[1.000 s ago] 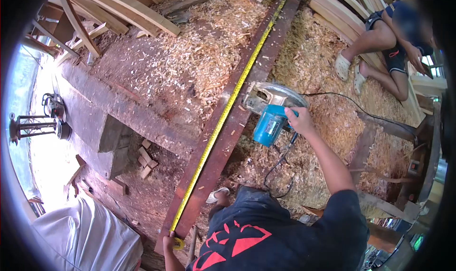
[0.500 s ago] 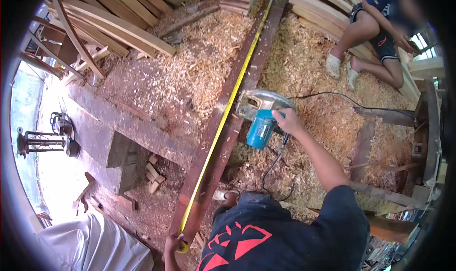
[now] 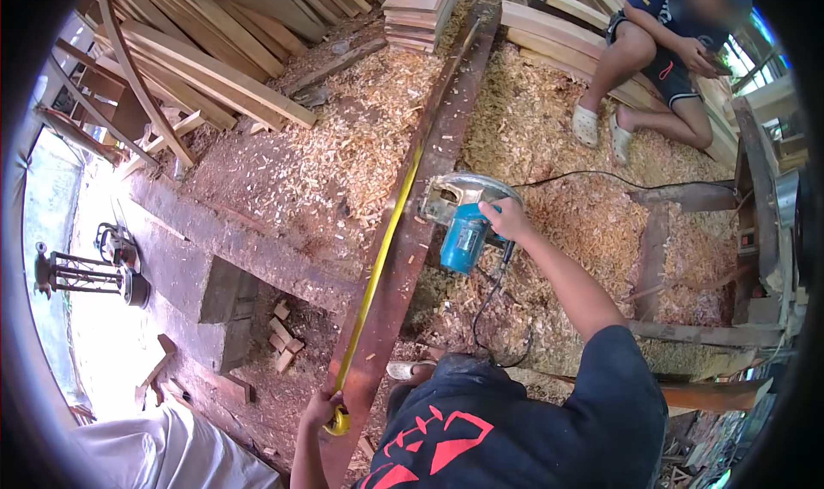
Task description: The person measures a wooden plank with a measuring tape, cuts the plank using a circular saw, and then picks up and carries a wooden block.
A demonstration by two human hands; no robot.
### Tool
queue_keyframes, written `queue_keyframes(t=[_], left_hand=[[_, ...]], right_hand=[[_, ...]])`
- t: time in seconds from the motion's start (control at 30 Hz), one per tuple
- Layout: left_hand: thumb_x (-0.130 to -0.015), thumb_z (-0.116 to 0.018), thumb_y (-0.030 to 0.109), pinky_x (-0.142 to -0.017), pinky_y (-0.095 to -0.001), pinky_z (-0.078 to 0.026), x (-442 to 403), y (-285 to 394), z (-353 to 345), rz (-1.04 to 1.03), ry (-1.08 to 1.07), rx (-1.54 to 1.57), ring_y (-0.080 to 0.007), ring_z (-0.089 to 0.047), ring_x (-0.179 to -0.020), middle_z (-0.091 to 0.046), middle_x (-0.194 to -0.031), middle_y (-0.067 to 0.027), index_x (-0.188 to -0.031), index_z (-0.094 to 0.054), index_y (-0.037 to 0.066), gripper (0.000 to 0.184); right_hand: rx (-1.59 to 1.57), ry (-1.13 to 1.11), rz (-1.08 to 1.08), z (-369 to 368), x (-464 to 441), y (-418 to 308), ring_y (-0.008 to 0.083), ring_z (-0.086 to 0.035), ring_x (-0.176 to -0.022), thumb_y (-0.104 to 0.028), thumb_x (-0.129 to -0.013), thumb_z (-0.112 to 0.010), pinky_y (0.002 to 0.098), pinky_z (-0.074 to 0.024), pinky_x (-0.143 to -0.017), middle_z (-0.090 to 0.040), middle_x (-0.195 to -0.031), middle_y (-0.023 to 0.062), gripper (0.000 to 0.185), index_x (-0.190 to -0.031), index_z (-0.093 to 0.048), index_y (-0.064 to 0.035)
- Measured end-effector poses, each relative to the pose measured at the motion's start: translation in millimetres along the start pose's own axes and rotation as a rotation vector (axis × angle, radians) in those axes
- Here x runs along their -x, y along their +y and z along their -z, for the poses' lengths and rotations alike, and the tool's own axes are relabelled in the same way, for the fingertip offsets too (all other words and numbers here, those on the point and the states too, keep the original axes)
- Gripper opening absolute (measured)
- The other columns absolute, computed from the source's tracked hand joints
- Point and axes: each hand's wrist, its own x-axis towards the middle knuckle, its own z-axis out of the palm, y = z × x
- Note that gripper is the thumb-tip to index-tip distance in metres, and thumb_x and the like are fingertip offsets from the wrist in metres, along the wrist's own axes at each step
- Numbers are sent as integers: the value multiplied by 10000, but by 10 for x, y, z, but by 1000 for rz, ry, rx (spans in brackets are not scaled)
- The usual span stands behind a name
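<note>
My left hand (image 3: 321,408) is closed around a yellow tape measure (image 3: 339,421) near the close end of a long reddish-brown board (image 3: 433,184). Its yellow blade (image 3: 378,266) lies along the board, and the bright part stops about midway up. Fingers of my right hand (image 3: 510,220) wrap the handle of a teal circular saw (image 3: 464,238). The saw's metal base and guard rest at the board's right edge. A black power cord (image 3: 487,313) hangs from the saw's rear.
Wood shavings (image 3: 360,154) cover much of the ground. Stacked planks (image 3: 206,69) lie at upper left, more boards (image 3: 421,9) at the top. Another person (image 3: 661,60) sits at upper right. Concrete blocks (image 3: 227,304) and wood offcuts (image 3: 283,339) lie left of the board.
The bright yellow blade reached almost to the board's far end and now ends about midway. My left hand and the tape case have shifted slightly up. The saw stays by the board.
</note>
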Motion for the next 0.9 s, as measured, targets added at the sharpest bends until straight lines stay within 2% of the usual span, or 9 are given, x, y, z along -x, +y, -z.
queue_keyframes(t=[0.17, 0.27, 0.37, 0.4, 0.57, 0.8, 0.83, 0.87, 0.9], left_hand=[[-925, -527, 320, -580, -338, -456, 163, -23, -180, 65, 28, -143, -153, -579, -600, -618, -675, -77, -850, -643, 26, 325], [-912, -551, 322, -603, -349, -470, 225, -57, -308, -7, 25, -171, -147, -597, -638, -636, -706, -83, -859, -639, 21, 319], [-888, -596, 307, -639, -345, -477, 326, 91, -473, -52, 78, 10, -158, -611, -694, -650, -751, -111, -919, -615, -21, 330], [-884, -599, 309, -638, -342, -476, 324, 87, -519, -77, 95, 45, -163, -611, -692, -649, -750, -112, -928, -610, -28, 340], [-880, -594, 276, -602, -304, -463, -11, -106, -654, -95, 2, 11, -146, -603, -659, -641, -719, -81, -862, -624, -4, 282], [-888, -569, 288, -591, -328, -459, 198, 487, -678, -96, 98, 30, -148, -581, -623, -628, -683, -105, -815, -628, -31, 333], [-902, -560, 236, -568, -308, -457, -5, 270, -738, -132, 106, 158, -157, -589, -610, -610, -671, -81, -805, -604, -26, 283], [-915, -551, 184, -546, -288, -454, -201, -13, -791, -163, 113, 289, -165, -596, -597, -592, -658, -58, -795, -580, -21, 239], [-892, -588, 277, -600, -301, -466, -237, -20, -805, -162, 138, 364, -144, -578, -627, -631, -682, -80, -767, -610, -27, 329]], right_hand=[[0, 13, 9, 20, 7, -75, 204, -594, -548, -485, -884, -469, 354, -450, -575, -560, -499, 93, 542, -683, -658, -19], [-15, -15, -16, 10, -7, -41, 198, -582, -527, -465, -886, -481, 349, -446, -562, -549, -488, 83, 519, -668, -650, -26], [-14, -49, -109, 93, 7, -225, 316, -629, -651, -522, -846, -496, 408, -465, -641, -623, -619, 174, 569, -647, -666, -17], [-25, -60, -116, 86, -12, -222, 316, -628, -652, -518, -849, -495, 407, -465, -641, -623, -621, 173, 566, -648, -667, -18], [-43, -91, -141, 66, -11, -208, 308, -631, -656, -512, -854, -496, 400, -469, -652, -633, -631, 163, 554, -651, -675, -29], [7, -51, -129, 29, -34, -97, 320, -644, -730, -578, -817, -514, 405, -478, -711, -664, -715, 166, 586, -723, -701, -32], [41, 18, -62, -51, -68, 35, 321, -646, -769, -591, -813, -510, 399, -478, -744, -673, -752, 164, 596, -773, -701, -28], [-5, -33, -105, 14, -22, -90, 314, -647, -795, -587, -821, -497, 396, -477, -770, -678, -771, 155, 597, -811, -699, -25], [-62, -111, -140, 60, -22, -143, 314, -647, -783, -574, -832, -483, 398, -477, -778, -680, -765, 146, 588, -804, -699, -28]])
